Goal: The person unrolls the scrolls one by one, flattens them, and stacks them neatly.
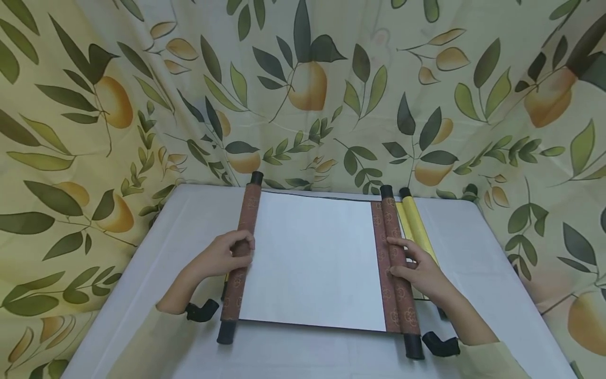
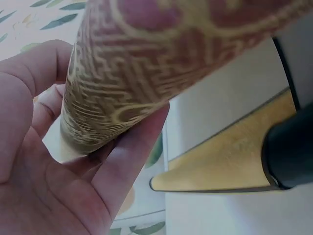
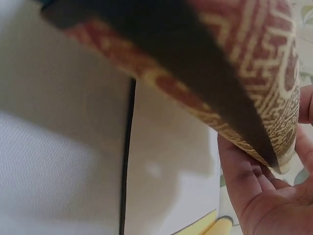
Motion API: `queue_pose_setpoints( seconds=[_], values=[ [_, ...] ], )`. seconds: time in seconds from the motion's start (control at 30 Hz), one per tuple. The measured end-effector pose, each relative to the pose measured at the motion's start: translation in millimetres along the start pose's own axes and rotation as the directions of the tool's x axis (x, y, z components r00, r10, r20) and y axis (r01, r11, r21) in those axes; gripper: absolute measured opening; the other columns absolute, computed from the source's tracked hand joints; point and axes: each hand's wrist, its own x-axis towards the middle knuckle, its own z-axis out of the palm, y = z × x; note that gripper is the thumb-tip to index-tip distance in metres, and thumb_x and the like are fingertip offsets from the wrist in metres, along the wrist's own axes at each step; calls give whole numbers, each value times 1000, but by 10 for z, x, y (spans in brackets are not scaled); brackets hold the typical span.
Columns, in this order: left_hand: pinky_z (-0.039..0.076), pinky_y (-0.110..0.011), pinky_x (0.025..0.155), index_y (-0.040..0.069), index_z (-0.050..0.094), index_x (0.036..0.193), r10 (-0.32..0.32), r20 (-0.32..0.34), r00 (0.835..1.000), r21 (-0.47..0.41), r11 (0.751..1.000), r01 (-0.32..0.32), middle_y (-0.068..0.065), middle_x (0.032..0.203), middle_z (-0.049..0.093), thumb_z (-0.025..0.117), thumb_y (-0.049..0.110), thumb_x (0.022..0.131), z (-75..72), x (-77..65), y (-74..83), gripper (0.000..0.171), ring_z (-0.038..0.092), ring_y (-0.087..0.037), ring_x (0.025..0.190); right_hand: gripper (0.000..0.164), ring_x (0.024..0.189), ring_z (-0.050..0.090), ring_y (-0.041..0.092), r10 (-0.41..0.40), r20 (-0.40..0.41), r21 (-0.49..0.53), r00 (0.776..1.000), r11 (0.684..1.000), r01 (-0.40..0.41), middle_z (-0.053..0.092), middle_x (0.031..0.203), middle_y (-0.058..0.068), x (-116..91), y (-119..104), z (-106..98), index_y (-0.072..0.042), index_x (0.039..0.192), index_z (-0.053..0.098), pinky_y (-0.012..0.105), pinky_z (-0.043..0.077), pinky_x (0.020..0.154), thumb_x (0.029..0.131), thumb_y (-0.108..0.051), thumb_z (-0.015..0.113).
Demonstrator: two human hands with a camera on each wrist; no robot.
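A hanging scroll with blank white paper (image 1: pixel 312 258) lies partly unrolled between two reddish-brown patterned rolls with black end caps. My left hand (image 1: pixel 215 256) grips the left roll (image 1: pixel 234 295) near its middle, fingers and thumb curled round it. On the other side, my right hand (image 1: pixel 423 271) holds the right roll (image 1: pixel 408 310) between thumb and fingers. The left wrist view shows the patterned roll (image 2: pixel 122 83) in the curl of the left hand (image 2: pixel 58 191). In the right wrist view, fingers (image 3: pixel 239 176) wrap under the other roll (image 3: pixel 274 63).
A yellow scroll (image 1: pixel 421 223) lies beneath the reddish one, showing past its right side; a bit of yellow shows at the left too. Both lie on a white-covered table (image 1: pixel 312 358). Behind hangs a curtain (image 1: pixel 331 131) printed with fruit and leaves.
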Motion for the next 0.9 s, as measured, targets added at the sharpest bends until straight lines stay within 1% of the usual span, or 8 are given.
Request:
queue_pose_setpoints(
  seconds=[0.27,0.37,0.47,0.57,0.63,0.73,0.8,0.9],
  values=[
    [41,-29,56,20,59,92,-34,19,999,9,999,34,4,84,55,61,11,83,-28,-61,-51,12,46,-17,74,63,108,48,40,8,15,5,1000,1000,-8,26,140,15,-55,46,-32,-28,139,35,38,53,69,85,-14,64],
    [39,-27,53,20,58,89,-38,27,999,21,999,37,3,80,53,63,15,83,-36,-62,-71,9,45,-16,69,62,109,48,41,16,26,20,1000,1000,-16,25,140,15,-70,58,-38,-28,139,34,39,53,68,86,-14,63],
    [38,-26,53,18,54,84,-29,33,999,24,999,28,0,77,50,69,19,81,-45,-65,-81,16,44,-15,67,62,110,48,42,36,29,33,999,999,-37,25,140,15,-77,65,-46,-29,139,35,39,54,67,86,-15,63],
    [36,-26,52,14,48,80,-7,36,999,19,1000,6,-3,74,47,71,14,78,-60,-74,-89,23,42,-15,66,62,109,47,42,41,26,32,999,999,-42,24,139,16,-85,70,-58,-29,139,35,40,54,66,86,-14,63],
    [37,-26,53,14,48,80,4,36,999,19,1000,-4,-3,75,47,68,8,78,-71,-81,-94,21,43,-16,67,62,109,48,43,40,27,36,999,999,-41,25,138,17,-90,73,-68,-28,139,35,40,54,65,86,-14,63],
    [40,-29,57,15,52,83,11,26,1000,37,999,-12,0,79,50,62,4,80,-86,-85,-106,15,46,-16,73,63,108,49,42,35,21,24,999,999,-36,25,138,18,-98,78,-83,-26,139,35,39,54,65,85,-13,64],
    [41,-30,59,18,55,85,3,19,1000,53,999,-4,3,81,53,60,6,81,-98,-89,-108,13,47,-16,76,63,107,49,42,31,21,26,999,999,-31,25,138,19,-102,84,-93,-25,139,35,40,54,65,85,-13,64],
    [41,-29,57,20,56,84,-12,15,1000,68,998,10,5,80,53,63,13,83,-119,-100,-110,10,47,-16,72,62,107,49,42,35,21,30,999,999,-36,25,137,18,-107,87,-108,-26,139,35,40,54,66,85,-13,64]
  ],
)
